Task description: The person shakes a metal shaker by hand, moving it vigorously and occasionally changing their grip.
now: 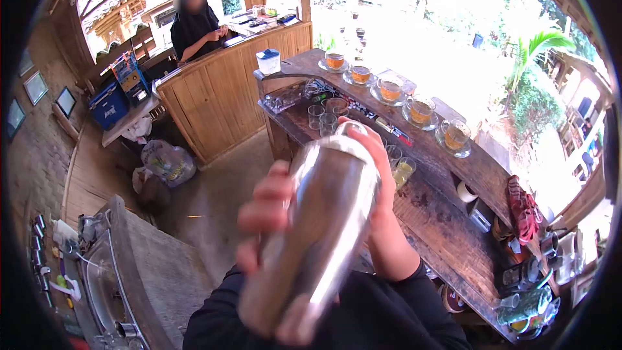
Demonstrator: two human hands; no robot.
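A shiny metal cocktail shaker [317, 214] is tilted in front of my chest, its capped end pointing away from me. My left hand [264, 207] is wrapped around its body, fingers slightly blurred. Over the capped end, my right hand [377, 162] is closed, with the small cap [350, 128] partly showing beside its fingers. Behind the shaker, a glass with pale yellow liquid [403, 172] stands on the lower wooden counter [440, 227]. Several empty glasses [315, 116] are near it, some partly hidden by my hands.
Several glass cups of amber drink [421, 113] stand on saucers along the raised shelf [483, 163]. A red cloth [523, 210] hangs at its right end. Another person [194, 23] is behind a wooden counter [227, 97]. Plastic bags [168, 162] lie on the floor; a sink [103, 279] is at lower left.
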